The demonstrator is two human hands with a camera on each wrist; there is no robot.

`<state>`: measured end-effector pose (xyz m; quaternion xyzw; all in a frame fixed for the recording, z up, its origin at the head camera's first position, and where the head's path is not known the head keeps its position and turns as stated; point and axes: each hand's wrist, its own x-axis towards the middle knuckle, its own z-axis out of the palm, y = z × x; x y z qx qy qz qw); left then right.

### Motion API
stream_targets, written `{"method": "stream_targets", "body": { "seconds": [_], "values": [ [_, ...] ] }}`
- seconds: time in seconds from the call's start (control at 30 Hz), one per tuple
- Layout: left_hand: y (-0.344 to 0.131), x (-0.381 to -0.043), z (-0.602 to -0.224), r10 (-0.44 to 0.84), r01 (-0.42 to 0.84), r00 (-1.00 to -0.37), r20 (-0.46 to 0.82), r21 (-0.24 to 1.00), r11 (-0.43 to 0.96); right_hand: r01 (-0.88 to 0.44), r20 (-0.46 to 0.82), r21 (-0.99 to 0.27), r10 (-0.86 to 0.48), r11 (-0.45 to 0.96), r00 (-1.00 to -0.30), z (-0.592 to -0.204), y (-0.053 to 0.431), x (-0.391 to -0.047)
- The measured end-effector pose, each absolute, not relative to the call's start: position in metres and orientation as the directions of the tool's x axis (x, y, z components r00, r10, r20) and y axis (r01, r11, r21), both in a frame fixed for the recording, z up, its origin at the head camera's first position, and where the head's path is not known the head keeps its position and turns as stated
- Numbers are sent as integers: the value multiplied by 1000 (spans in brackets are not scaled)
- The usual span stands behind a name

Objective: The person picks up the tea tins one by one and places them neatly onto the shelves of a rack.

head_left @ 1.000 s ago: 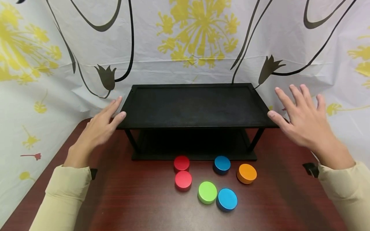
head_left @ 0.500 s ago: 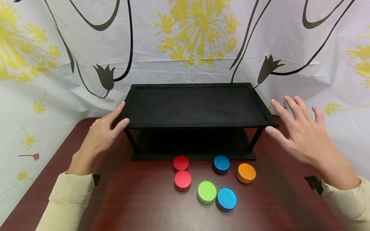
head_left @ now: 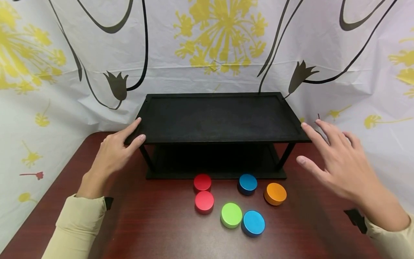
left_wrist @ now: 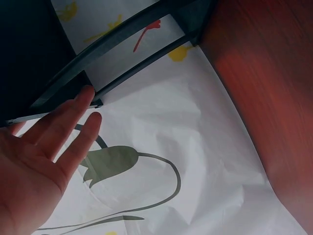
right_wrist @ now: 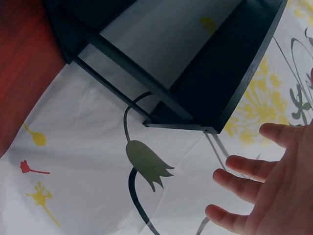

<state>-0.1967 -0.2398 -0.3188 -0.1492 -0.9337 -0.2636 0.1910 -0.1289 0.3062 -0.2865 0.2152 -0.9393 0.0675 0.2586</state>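
A black two-tier shelf (head_left: 223, 118) stands on the table, its wide top board over a smaller base. My left hand (head_left: 111, 151) is at the shelf's left edge, index finger and thumb lying over the rim of the top board. In the left wrist view, the other fingers (left_wrist: 73, 122) reach out fairly straight beside that edge; I cannot tell how firmly they touch. Off the shelf's right side, my right hand (head_left: 343, 162) hovers with fingers spread and nothing held. The right wrist view shows a gap between the right fingertips (right_wrist: 222, 178) and the shelf.
In front of the shelf lie two red discs (head_left: 204, 202), a dark blue disc (head_left: 248, 182), an orange disc (head_left: 275, 193), a green disc (head_left: 231, 215) and a lighter blue disc (head_left: 253, 222). A white flowered sheet (head_left: 207, 46) hangs behind the reddish-brown table (head_left: 155, 223).
My left hand has moved right and slightly down onto the shelf's edge. The right hand has come down beside the shelf's right side. Shelf and discs have stayed in place.
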Motion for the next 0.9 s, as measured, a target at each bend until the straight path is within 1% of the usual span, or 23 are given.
{"method": "stream_targets", "body": {
  "seconds": [0.2, 0.3, 0.43, 0.53, 0.7, 0.9],
  "values": [
    [-238, -197, -323, 171, 420, -844, 509, 427, 801, -486, 550, -14, -399, 874, -733, -291, 302, -122],
    [-238, -198, -325, 171, 439, -824, 540, 418, 795, -499, 553, -9, -412, 866, -725, -294, 300, -119],
    [-237, -199, -327, 186, 481, -776, 603, 375, 792, -510, 542, -1, -428, 860, -723, -298, 297, -114],
    [-237, -201, -329, 197, 509, -737, 647, 340, 790, -511, 555, 26, -437, 859, -707, -299, 293, -112],
    [-237, -203, -330, 199, 537, -699, 687, 320, 781, -507, 595, 67, -443, 859, -671, -301, 285, -103],
    [-237, -204, -331, 195, 558, -668, 718, 310, 770, -541, 576, 48, -465, 840, -672, -306, 283, -95]
  ]
}}
